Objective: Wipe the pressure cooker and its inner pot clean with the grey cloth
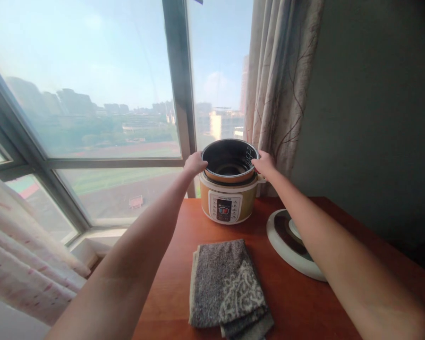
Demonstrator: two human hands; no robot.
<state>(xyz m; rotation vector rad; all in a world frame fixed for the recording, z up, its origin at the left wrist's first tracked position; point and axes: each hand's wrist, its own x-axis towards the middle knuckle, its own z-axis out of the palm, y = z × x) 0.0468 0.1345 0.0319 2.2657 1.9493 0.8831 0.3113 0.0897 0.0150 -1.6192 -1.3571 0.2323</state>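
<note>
Both arms reach forward to the inner pot (230,165) of an electric cooker, dark inside with white level marks on its wall. My left hand (196,164) grips the pot's rim on the left, thumb over the edge. On the opposite side, my right hand (264,164) pinches the rim the same way. The pot's orange-brown outer wall shows above the cooker body (203,198), so it sits raised, partly out of it. A control panel (224,208) faces me on the cooker's front. Most fingers are hidden behind the rim.
A folded grey patterned towel (226,283) lies on the reddish wooden table (166,264) before the cooker. The round lid (286,250) rests at the right, partly behind my right forearm. Windows (102,118) and a curtain (279,85) stand close behind the cooker.
</note>
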